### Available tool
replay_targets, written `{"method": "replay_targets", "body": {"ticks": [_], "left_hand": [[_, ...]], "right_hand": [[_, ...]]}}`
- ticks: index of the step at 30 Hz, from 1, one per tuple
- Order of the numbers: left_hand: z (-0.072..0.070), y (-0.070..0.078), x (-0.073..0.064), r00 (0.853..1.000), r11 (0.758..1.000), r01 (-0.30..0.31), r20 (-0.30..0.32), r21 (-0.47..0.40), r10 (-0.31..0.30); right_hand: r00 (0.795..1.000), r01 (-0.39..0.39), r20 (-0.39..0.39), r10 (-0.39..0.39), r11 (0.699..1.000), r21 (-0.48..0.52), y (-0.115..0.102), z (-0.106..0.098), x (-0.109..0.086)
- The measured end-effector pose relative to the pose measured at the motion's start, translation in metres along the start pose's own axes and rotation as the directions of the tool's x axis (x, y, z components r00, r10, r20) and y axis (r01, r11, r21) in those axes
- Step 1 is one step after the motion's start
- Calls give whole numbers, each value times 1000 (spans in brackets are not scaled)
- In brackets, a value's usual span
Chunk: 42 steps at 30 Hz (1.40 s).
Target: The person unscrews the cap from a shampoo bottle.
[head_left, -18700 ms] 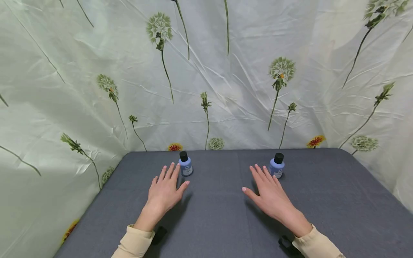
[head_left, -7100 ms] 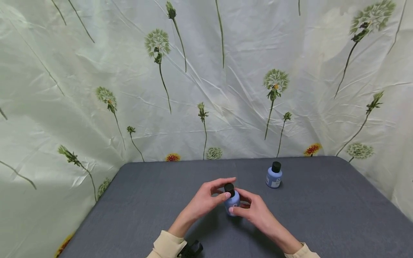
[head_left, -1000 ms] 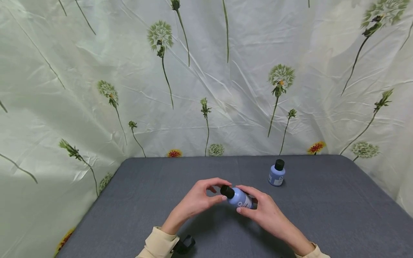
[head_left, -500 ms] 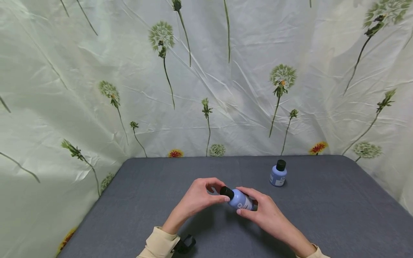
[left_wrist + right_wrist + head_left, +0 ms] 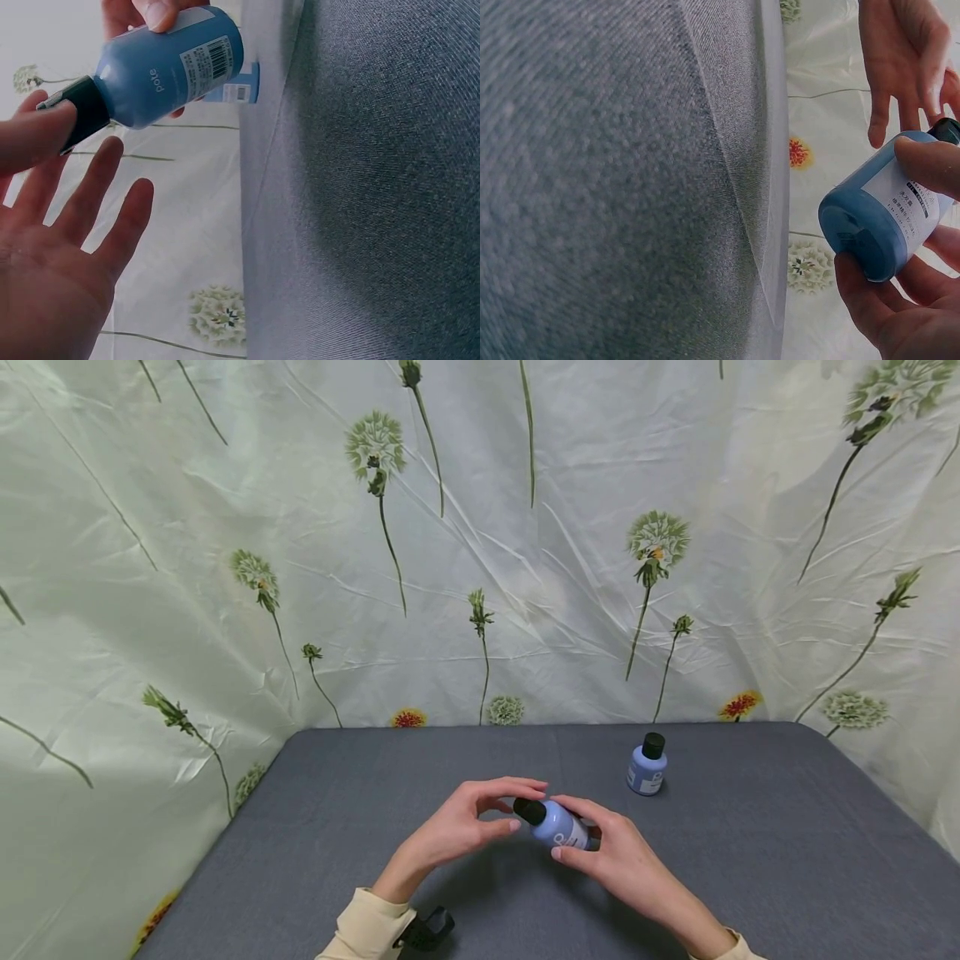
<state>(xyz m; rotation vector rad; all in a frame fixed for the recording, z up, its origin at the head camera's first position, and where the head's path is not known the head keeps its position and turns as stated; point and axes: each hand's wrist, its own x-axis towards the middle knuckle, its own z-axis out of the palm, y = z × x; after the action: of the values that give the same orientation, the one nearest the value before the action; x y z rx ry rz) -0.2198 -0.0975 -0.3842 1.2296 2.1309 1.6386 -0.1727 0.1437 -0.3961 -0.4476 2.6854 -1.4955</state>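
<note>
My right hand (image 5: 621,853) holds a small blue bottle (image 5: 558,824) round its body, tilted in the air with its black cap (image 5: 529,811) toward my left hand. Around the cap, my left hand (image 5: 448,828) has its fingers stretched and spread. In the left wrist view the thumb overlaps the cap (image 5: 88,111); whether it touches is unclear. The right wrist view shows the bottle's base and white label (image 5: 904,199), with right thumb and fingers gripping either side. Farther back, a second matching blue bottle (image 5: 647,770) stands upright, its black cap on.
Dark grey cloth covers the table (image 5: 360,777). A pale curtain (image 5: 555,635) printed with dandelions and flowers hangs behind it and along the sides. A black wrist camera mount (image 5: 429,930) sits under the left cuff.
Long before, both bottles stood on the table; one was later brought between my hands and tilted. Within the last half second my left fingers have straightened from the cap. The right hand keeps its hold.
</note>
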Motion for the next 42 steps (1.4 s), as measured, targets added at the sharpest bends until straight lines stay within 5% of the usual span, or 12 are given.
{"method": "replay_targets", "body": {"ticks": [10, 17, 25, 38, 42], "left_hand": [[-1, -3, -1, 997, 996, 64, -48, 64, -61], [2, 1, 0, 979, 979, 162, -144, 124, -144], [5, 1, 1, 959, 967, 208, -224, 148, -172], [2, 3, 0, 976, 964, 175, -167, 201, -142], [0, 2, 0, 991, 987, 105, -91, 120, -94]], "right_hand": [[1000, -9, 6, 9, 1000, -4, -1, 2, 1], [1000, -7, -10, 6, 1000, -5, -1, 3, 0], [1000, -10, -19, 10, 1000, 5, -1, 4, 0], [999, -39, -26, 39, 999, 0, 0, 4, 1], [999, -46, -30, 46, 999, -5, 1, 4, 2]]}}
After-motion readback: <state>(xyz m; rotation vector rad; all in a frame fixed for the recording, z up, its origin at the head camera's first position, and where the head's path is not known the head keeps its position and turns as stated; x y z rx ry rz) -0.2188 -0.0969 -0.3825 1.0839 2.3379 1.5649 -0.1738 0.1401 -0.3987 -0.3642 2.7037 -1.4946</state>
